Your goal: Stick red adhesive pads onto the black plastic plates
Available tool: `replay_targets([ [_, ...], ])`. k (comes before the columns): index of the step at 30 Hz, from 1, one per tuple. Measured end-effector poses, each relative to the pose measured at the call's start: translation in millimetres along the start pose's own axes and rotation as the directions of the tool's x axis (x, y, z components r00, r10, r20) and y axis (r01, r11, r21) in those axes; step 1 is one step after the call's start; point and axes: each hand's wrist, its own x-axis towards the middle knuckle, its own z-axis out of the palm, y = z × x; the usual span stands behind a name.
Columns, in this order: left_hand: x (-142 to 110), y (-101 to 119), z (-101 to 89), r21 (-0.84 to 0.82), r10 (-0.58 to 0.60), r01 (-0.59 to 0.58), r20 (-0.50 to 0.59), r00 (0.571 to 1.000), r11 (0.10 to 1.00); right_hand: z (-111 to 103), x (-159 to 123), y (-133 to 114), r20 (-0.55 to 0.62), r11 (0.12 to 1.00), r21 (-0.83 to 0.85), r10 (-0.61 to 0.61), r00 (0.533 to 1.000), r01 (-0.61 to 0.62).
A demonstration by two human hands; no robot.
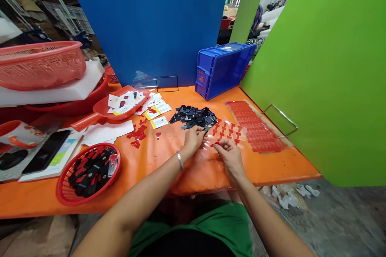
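At the front edge of a heap of small flat black pieces [196, 116], my left hand [193, 140] is closed in a pinch. A black piece [206, 131] shows at its fingertips, partly hidden by them. My right hand [231, 156] lies a little to the right, thumb and index finger closed on a small red sticker [214, 145]. Just beyond it is a clear sheet with rows of T-shaped red stickers [231, 129]. The two hands are apart, both low over the orange tabletop [169, 164].
A larger sheet of red stickers [253, 126] lies at the right, beside the green panel [331, 68]. A blue crate [205, 70] stands behind. On the left are a red basket [118, 164] of black and red pieces, a red scoop [90, 120] with cards, and a phone [46, 151].
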Motion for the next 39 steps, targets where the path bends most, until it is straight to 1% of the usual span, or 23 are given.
replay_targets([
  [2, -23, -8, -12.3, -0.116, -0.073, 0.081, 0.077, 0.994, 0.99, 3, -16, -2, 0.059, 1.0, -0.003, 0.017, 0.998, -0.017],
  [5, -61, -23, -27.5, -0.308, -0.199, 0.246, 0.177, 0.964, 0.919, 11, -36, 2, 0.109, 1.0, -0.013, 0.028, 0.994, -0.026],
  [7, -80, -31, -33.1, -0.364, -0.265, 0.32, 0.194, 0.945, 0.874, 16, -46, 7, 0.124, 0.999, -0.014, 0.043, 0.991, -0.042],
  [10, -94, -37, -35.3, -0.408, -0.32, 0.37, 0.188, 0.929, 0.835, 22, -56, 14, 0.142, 0.997, -0.023, 0.07, 0.987, -0.067],
  [15, -94, -40, -34.3, -0.432, -0.326, 0.364, 0.162, 0.931, 0.825, 24, -61, 20, 0.14, 0.997, -0.06, 0.051, 0.989, -0.043],
  [22, -93, -40, -34.6, -0.421, -0.326, 0.374, 0.183, 0.927, 0.827, 23, -61, 23, 0.131, 0.991, -0.131, -0.018, 0.991, 0.036],
  [29, -92, -41, -34.0, -0.412, -0.334, 0.378, 0.177, 0.926, 0.829, 24, -62, 27, 0.132, 0.988, -0.146, -0.034, 0.991, 0.053],
  [39, -92, -42, -34.5, -0.405, -0.323, 0.372, 0.186, 0.928, 0.835, 26, -63, 28, 0.144, 0.99, -0.134, -0.019, 0.989, 0.039],
])
